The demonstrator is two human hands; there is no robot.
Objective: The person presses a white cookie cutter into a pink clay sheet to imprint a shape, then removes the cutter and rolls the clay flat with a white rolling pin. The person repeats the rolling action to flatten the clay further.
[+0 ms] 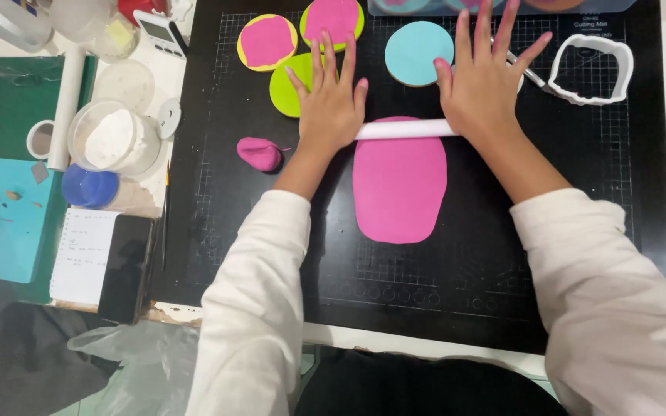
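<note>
Rolling on that big black cutting mat (502,270) makes sense, since its printed grid lets you judge how evenly the stuff spreads. The pink sheet (399,181) lies around the mat's middle, already stretched into a long oval, probably because you push along one line. Your white rolling pin (404,129) sits across its far end. Both palms lie flat on the pin with the fingers spread wide, not gripping anything: left hand (331,104) on its left end, right hand (484,86) on its right, so I'd say the pressure stays even.

Along the mat's far edge you've parked finished discs, a blue disc (418,52) plus pink-on-yellow and green ones, out of the pin's way. The white cutter (591,69) waits near the far right corner. A leftover pink lump (259,152) sits toward the left edge.

Off the mat's left side the desk is busy: a tub of white powder (113,139), a notepad (82,254) and a dark phone (126,266).
</note>
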